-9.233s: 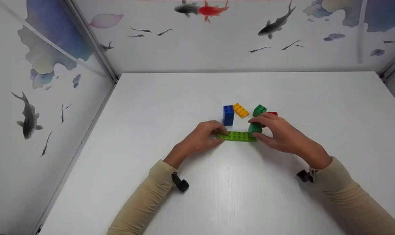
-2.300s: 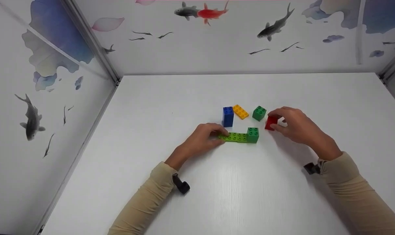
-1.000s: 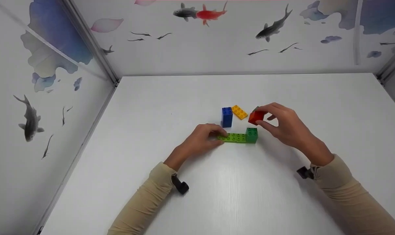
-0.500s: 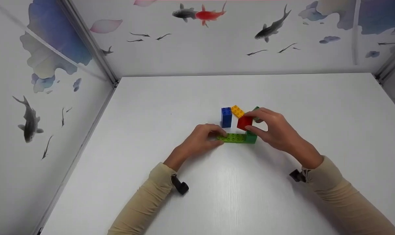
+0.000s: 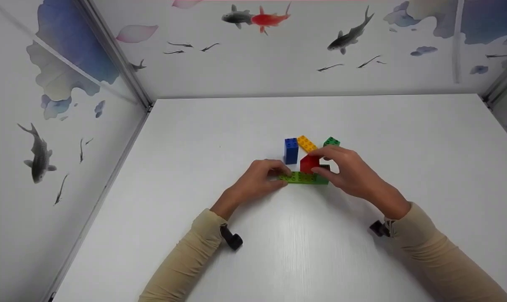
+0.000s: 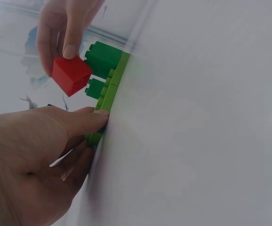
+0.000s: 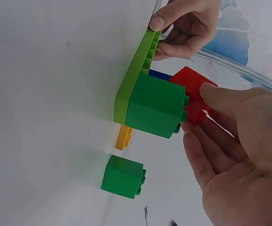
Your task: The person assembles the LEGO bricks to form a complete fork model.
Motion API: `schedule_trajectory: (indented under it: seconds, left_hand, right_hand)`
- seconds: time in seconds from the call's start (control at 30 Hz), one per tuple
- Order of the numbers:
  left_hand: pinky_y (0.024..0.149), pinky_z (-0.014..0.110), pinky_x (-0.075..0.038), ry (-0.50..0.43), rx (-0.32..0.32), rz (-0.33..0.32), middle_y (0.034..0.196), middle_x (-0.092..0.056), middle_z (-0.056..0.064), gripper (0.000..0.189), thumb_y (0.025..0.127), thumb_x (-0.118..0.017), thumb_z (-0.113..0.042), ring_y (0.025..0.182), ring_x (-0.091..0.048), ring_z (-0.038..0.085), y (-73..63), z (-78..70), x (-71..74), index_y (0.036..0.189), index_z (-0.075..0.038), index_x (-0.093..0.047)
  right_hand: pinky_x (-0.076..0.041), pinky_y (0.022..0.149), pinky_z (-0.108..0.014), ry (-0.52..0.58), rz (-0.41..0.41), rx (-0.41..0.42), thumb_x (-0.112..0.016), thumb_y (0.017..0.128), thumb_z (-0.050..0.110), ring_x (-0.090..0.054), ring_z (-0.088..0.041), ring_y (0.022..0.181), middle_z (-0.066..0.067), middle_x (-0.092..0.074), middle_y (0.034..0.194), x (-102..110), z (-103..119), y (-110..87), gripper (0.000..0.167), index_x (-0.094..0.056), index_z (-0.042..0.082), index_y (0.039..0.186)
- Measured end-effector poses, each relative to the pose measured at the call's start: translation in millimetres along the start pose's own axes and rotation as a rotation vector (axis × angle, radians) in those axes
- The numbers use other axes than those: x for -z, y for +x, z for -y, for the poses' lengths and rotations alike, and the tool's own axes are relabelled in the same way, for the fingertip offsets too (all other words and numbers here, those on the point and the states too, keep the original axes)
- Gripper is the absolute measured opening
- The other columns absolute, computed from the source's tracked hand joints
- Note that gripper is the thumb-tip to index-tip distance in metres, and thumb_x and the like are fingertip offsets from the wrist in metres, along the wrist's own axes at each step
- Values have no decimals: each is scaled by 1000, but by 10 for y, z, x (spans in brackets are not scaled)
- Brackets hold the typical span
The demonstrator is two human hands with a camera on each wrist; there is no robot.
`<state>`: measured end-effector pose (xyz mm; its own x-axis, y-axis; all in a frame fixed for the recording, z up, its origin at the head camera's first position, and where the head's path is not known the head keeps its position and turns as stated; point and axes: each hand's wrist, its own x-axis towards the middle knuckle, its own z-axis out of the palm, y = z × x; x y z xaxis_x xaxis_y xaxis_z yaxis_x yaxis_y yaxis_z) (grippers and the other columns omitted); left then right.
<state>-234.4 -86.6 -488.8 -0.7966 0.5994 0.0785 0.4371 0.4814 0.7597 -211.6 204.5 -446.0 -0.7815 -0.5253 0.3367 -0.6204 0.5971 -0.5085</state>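
Observation:
My left hand (image 5: pixel 259 178) pinches the left end of the light green building-block strip (image 5: pixel 300 178), which lies flat on the table; a seam in the right wrist view suggests two plates end to end. A dark green brick (image 7: pixel 156 104) sits on the strip's right end. Between thumb and fingers my right hand (image 5: pixel 356 174) holds a red brick (image 5: pixel 308 164), tilted, just left of the dark green brick. In the left wrist view the red brick (image 6: pixel 71 75) hangs apart from the strip's studs.
Behind the strip stands a tall blue block (image 5: pixel 291 151). A yellow plate (image 5: pixel 306 143) lies beside it, and a second dark green brick (image 7: pixel 123 176) rests farther back right. White printed walls (image 5: pixel 278 63) border the table (image 5: pixel 253 260).
Earlier, the right hand put a green brick on the strip's right end. It then picked up the red brick at the right and carried it left over the strip. The left hand stayed put.

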Motion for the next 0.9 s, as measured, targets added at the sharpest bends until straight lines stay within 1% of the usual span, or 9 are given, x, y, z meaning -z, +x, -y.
schedule_trajectory:
  seconds: [0.13, 0.4, 0.53, 0.77, 0.9]
  left_hand:
    - [109, 28, -57, 0, 0, 1, 122, -77, -2, 23, 100, -79, -12, 117, -69, 11, -2, 1, 1, 122, -14, -76]
    - [109, 27, -57, -8, 9, 0, 121, -76, -3, 22, 100, -78, -12, 117, -69, 11, -10, -12, -5, 122, -15, -76]
    - [110, 26, -57, -5, 16, -1, 120, -76, -4, 22, 100, -79, -12, 117, -69, 10, -12, -16, -11, 122, -16, -76]
    - [108, 26, -57, -16, 13, -9, 119, -76, -2, 21, 100, -79, -10, 115, -69, 11, -5, -17, -16, 120, -14, -76]
    - [108, 25, -57, -24, 9, -9, 119, -76, -3, 22, 99, -79, -10, 115, -69, 10, -7, -15, -10, 121, -15, -76]
  right_hand:
    - [-66, 97, -47, -7, 19, -5, -84, 96, 11, -74, -26, 117, -6, -76, 130, -28, 1, 1, 43, -71, 11, 137]
    - [-66, 98, -43, -11, 48, -8, -85, 95, 13, -74, -23, 116, -4, -77, 127, -64, 2, -1, 43, -72, 12, 136]
    - [-65, 99, -44, -14, 58, -13, -85, 95, 13, -74, -23, 115, -4, -78, 126, -77, 1, -5, 42, -73, 13, 135]
    - [-67, 95, -41, -20, 74, -22, -87, 94, 13, -74, -22, 111, -4, -78, 124, -96, 16, -7, 41, -74, 13, 133]
    - [-66, 93, -43, -31, 77, -38, -87, 93, 14, -73, -22, 110, -4, -79, 124, -98, 8, -4, 41, -74, 14, 133]
